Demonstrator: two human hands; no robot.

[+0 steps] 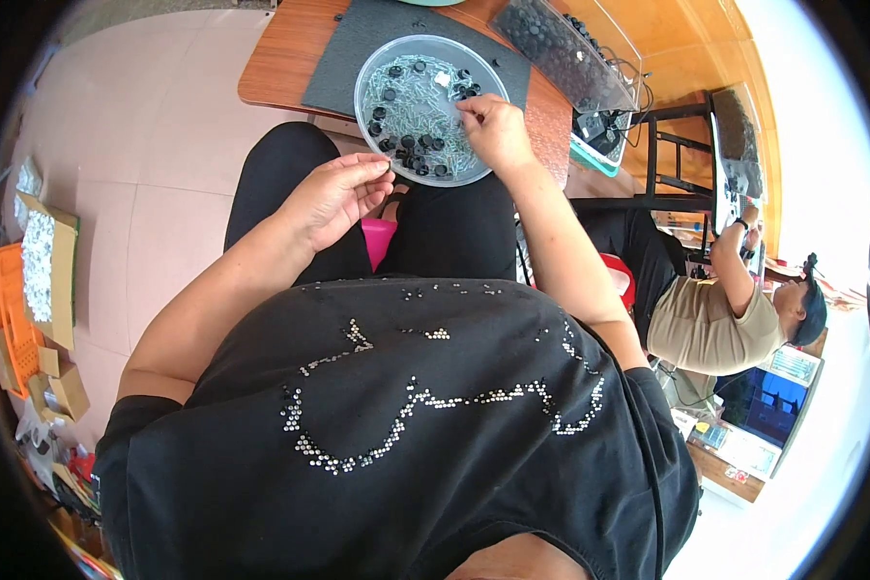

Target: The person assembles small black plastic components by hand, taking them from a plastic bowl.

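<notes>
A round, clear plastic tray point(359, 97) with a pale rim is set at the near edge of the counter point(278, 72), and its near side is seen reaching past that edge. Its floor is largely covered by a thin, uneven scatter of slender, pale blue-green pieces point(406, 104), too small for their exact kind to be told. Round black caps point(425, 141) are strewn among them: most are gathered toward the tray's near rim, some are spaced along its left side, and a few are grouped at its far right. One small white piece point(442, 79) is seen near the far rim.
</notes>
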